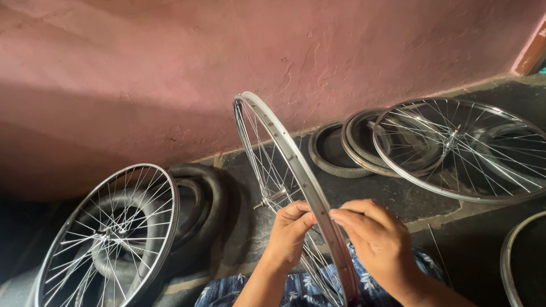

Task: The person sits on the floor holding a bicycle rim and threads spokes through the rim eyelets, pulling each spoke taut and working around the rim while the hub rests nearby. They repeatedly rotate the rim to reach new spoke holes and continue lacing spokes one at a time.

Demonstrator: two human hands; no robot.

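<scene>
Right now I have both hands on a bare spoked bicycle wheel (284,153) that stands upright on edge in front of me, its silver rim running from near the pink wall (170,68) down toward my lap. My left hand (288,233) pinches the rim from the left side, fingers curled and thumb pressed against the metal. My right hand (378,241) meets it from the right, fingertips closed on the same stretch of rim, so the two hands sit just beside each other with the rim between them. The wheel's hub and axle show to the left of the rim, above my left hand. Blue patterned cloth (301,287) lies under my wrists.

On the floor to my left, a second spoked wheel (108,236) leans against black tyres (210,204). Against the wall to the right sit a dark tyre (333,150) and a stacked rim (358,142), with another spoked wheel (463,148) lying flat over them. Part of one more rim (512,256) shows at the right edge.
</scene>
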